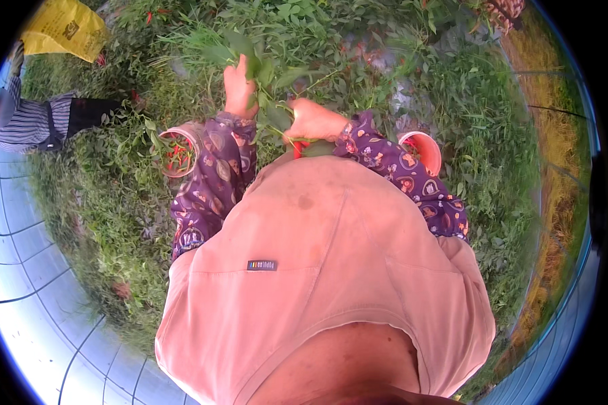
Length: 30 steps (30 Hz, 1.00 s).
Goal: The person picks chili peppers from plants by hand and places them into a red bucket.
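My left hand (239, 89) is closed at a leafy pepper branch (267, 74), its fingers partly behind the leaves. To its right, my right hand (315, 121) is curled into a fist next to the same branch. Red chili peppers (297, 149) stick out below the right fist, just in front of my shirt; how many it holds is hidden. Purple patterned sleeves cover both forearms. Beside my left forearm stands a bucket (195, 143) with red chilies in it. A pink bucket (431, 152) is by my right forearm, its contents mostly out of sight.
Dense green pepper plants (466, 88) surround me, with red fruit among them. At far left another person (54, 121) in a striped top holds up a yellow sack (67, 28). A strip of dry straw (557, 223) runs along the right, beside the curved greenhouse wall (34, 270).
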Motion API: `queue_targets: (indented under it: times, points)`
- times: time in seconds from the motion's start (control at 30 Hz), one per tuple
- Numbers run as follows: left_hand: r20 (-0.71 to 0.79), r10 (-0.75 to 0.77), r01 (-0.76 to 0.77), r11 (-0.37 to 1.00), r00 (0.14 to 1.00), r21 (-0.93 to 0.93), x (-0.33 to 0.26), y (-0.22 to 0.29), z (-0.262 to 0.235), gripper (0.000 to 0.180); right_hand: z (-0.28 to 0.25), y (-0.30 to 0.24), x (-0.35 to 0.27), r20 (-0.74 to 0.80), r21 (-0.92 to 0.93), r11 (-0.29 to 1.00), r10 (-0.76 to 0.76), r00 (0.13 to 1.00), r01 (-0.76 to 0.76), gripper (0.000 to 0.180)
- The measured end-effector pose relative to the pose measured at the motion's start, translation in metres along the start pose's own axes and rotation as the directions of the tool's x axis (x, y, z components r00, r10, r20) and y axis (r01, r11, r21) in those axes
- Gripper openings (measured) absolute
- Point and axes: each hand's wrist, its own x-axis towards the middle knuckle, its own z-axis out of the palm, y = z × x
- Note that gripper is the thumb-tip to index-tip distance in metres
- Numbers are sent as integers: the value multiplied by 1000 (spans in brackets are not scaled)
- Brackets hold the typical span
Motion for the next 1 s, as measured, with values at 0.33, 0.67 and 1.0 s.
queue_targets:
  times: [0.33,0.67,1.0]
  points:
    - [-320,-110,73,989,941,-126,25,-49,-21,36,4,40,12,112,518,838,133,985,-172,15]
    - [-231,-95,29,961,968,-275,62,-55,-90,41,3,29,8,128,560,808,136,982,-185,21]
    - [438,267,183,638,858,-748,72,-37,-149,46,-27,52,7,-127,885,453,9,992,109,54]
